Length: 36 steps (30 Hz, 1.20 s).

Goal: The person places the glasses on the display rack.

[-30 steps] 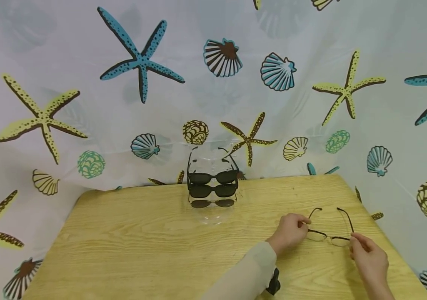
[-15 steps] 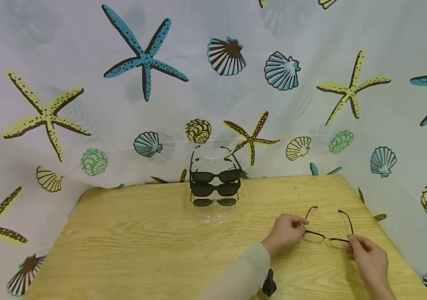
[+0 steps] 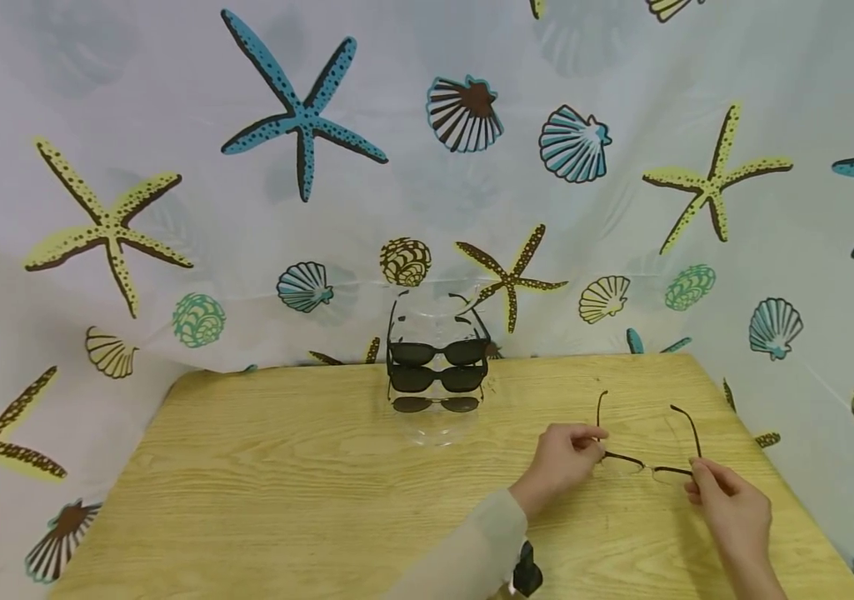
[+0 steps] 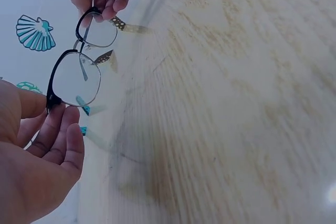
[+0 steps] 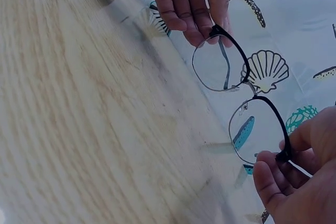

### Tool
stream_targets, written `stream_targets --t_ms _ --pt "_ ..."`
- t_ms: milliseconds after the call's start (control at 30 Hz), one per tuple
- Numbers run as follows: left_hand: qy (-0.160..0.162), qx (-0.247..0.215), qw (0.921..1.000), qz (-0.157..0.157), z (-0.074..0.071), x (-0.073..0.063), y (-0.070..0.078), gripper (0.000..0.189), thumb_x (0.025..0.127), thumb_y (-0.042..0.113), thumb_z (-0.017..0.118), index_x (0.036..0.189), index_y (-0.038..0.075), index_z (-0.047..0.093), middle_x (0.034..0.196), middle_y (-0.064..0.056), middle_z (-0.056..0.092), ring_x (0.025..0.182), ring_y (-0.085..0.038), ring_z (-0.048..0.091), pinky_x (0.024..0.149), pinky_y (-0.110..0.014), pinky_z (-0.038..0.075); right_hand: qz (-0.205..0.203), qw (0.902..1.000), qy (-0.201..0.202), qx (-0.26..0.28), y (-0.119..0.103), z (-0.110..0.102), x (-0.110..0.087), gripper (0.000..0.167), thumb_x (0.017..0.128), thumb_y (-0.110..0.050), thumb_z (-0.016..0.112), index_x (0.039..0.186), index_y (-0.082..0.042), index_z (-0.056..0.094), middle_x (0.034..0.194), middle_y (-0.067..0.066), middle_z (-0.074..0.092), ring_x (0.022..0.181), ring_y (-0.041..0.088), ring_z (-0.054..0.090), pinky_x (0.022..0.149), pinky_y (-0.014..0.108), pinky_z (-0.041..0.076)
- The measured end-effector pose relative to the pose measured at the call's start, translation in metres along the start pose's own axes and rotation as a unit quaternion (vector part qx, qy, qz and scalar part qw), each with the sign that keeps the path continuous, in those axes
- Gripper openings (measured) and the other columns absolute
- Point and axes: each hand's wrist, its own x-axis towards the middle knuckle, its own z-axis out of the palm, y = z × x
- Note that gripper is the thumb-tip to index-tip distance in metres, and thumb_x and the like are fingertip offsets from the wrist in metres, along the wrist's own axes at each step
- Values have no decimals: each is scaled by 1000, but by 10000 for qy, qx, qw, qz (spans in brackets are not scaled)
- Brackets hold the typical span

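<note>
A pair of eyeglasses (image 3: 627, 458) with dark upper rims, clear lenses and unfolded temples is held between both hands over the right part of the table. My left hand (image 3: 563, 460) pinches the left hinge corner, thumb and fingers closed on the frame. At the opposite corner, my right hand (image 3: 732, 506) pinches the other hinge. In the left wrist view the glasses (image 4: 76, 77) show both lenses, and the temples point away from me. The right wrist view also has the glasses (image 5: 239, 93) gripped at each end, above the wood.
Toward the back of the wooden table (image 3: 284, 483), a clear head-shaped stand (image 3: 430, 436) bears three pairs of sunglasses (image 3: 437, 379), one above another. A curtain (image 3: 367, 200) printed with starfish and shells hangs behind and beside the table.
Both hands have lifted the glasses slightly and shifted them a little left, tilting them so the lenses look narrower from the head view. The grip at both corners stays; the head view has shifted slightly.
</note>
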Motion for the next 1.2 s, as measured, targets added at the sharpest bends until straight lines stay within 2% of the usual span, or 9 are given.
stream_targets --t_ms 267,533,667,933,1033,1200 --pt "212 -87 9995 214 -13 -2 3 22 103 14 69 121 14 80 97 1 77 77 1 63 65 -20 50 -263 9996 -4 67 -14 8 -6 49 107 -36 60 140 0 66 77 -23 73 72 0 72 72 16 58" --pt "384 -125 9984 405 -31 -5 7 21 102 14 69 120 12 81 101 -3 78 81 1 64 69 -20 52 -538 9985 -66 -43 -26 19 -8 48 108 -38 60 139 -2 68 77 -23 73 71 0 72 73 12 55" --pt "505 -107 9977 445 -39 -9 10 22 102 15 70 121 13 81 101 -3 79 81 0 65 70 -21 52 -622 9980 -116 -3 -32 25 -10 48 107 -38 60 139 -3 68 78 -29 70 73 -1 71 74 15 56" --pt "814 131 9940 712 -56 -16 24 24 101 17 69 123 15 80 101 -3 80 87 -2 68 75 -21 54 -1102 9937 -181 16 -51 34 -12 46 108 -40 59 137 -6 71 85 -36 63 76 -10 66 74 14 56" --pt "953 140 9920 815 -64 -18 29 24 101 17 69 123 14 80 100 -4 80 86 -3 69 71 -21 53 -1264 9918 -205 31 -60 37 -14 45 108 -41 60 136 -7 72 86 -34 63 76 -9 66 72 15 55" --pt "1127 174 9892 926 -78 -21 39 24 101 17 70 122 14 80 100 -6 80 88 -8 70 75 -23 55 -1502 9884 -237 63 -75 43 -17 45 107 -41 61 135 -7 72 84 -32 64 75 -8 66 70 16 54"
